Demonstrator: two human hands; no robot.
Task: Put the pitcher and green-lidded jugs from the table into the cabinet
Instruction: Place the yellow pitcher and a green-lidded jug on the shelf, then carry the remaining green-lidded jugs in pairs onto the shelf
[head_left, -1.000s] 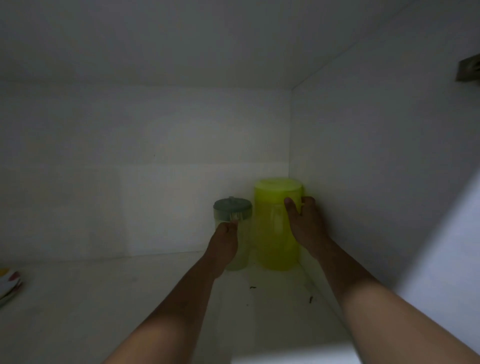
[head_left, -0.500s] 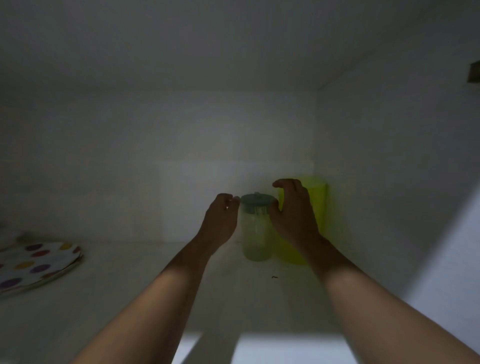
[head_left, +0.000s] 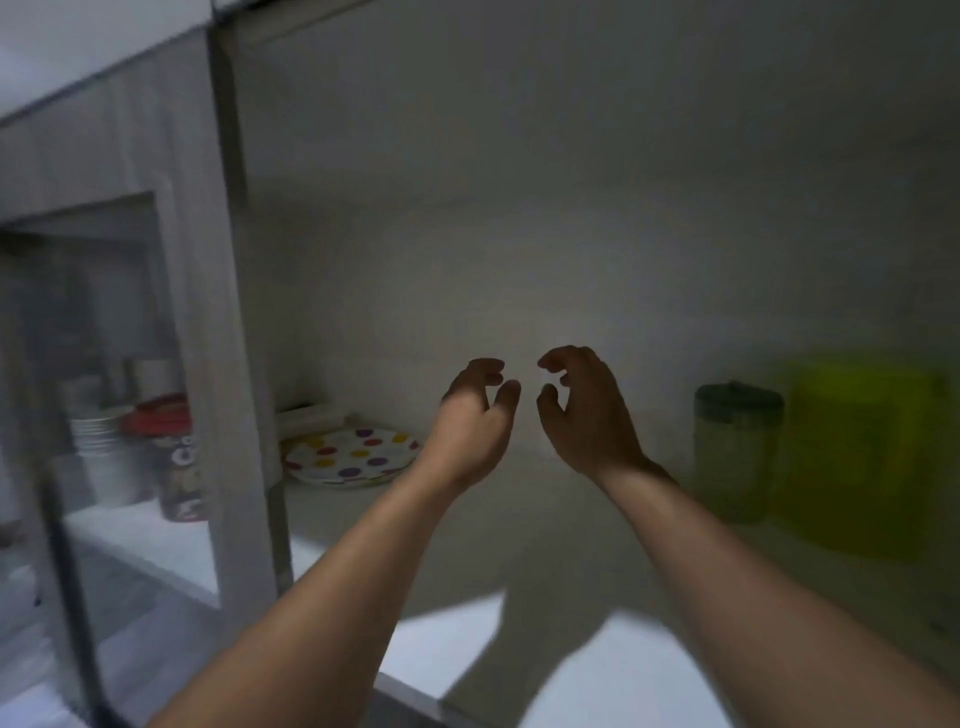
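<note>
A clear jug with a dark green lid (head_left: 737, 452) stands on the cabinet shelf (head_left: 545, 525) at the right. Touching or nearly touching its right side is a taller yellow-green pitcher (head_left: 857, 462), in the shelf's right corner. My left hand (head_left: 475, 415) and my right hand (head_left: 584, 410) hover side by side above the middle of the shelf, fingers curled and apart, holding nothing. Both hands are well left of the jug. The view is blurred.
A stack of polka-dot plates (head_left: 353, 454) lies at the shelf's left end. Left of the cabinet's upright, a glass door (head_left: 119, 415) shows metal tins (head_left: 104, 457) and a red-lidded jar (head_left: 176, 462). The shelf's front edge (head_left: 467, 649) is brightly lit.
Both hands let go of the jug and pitcher and drew back to the left. The view swung left, so the jug and pitcher now sit at the right.
</note>
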